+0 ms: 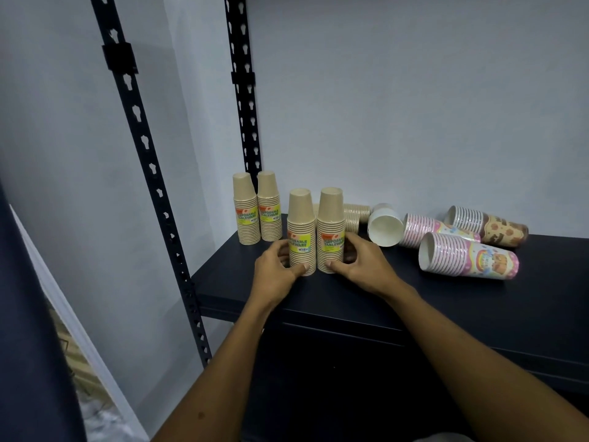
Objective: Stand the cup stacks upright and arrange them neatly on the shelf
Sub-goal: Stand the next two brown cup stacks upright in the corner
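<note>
Here, two tan paper-cup stacks stand upright and touching near the front edge of the dark shelf (318, 301). The left hand (277, 269) curls around the left front stack (301, 231), thumb on its base; the right hand (360, 263) grasps the right front stack (331, 229) likewise. Behind the left front stack, two more tan stacks (256, 208) stand upright together. Right of the held pair, a white cup stack (385, 226), two pink patterned stacks (465, 256) and a brown patterned stack (490, 226) lie on their sides.

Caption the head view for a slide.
Both hands grip two upright kraft cup stacks on the shelf; patterned stacks lie toppled.
</note>
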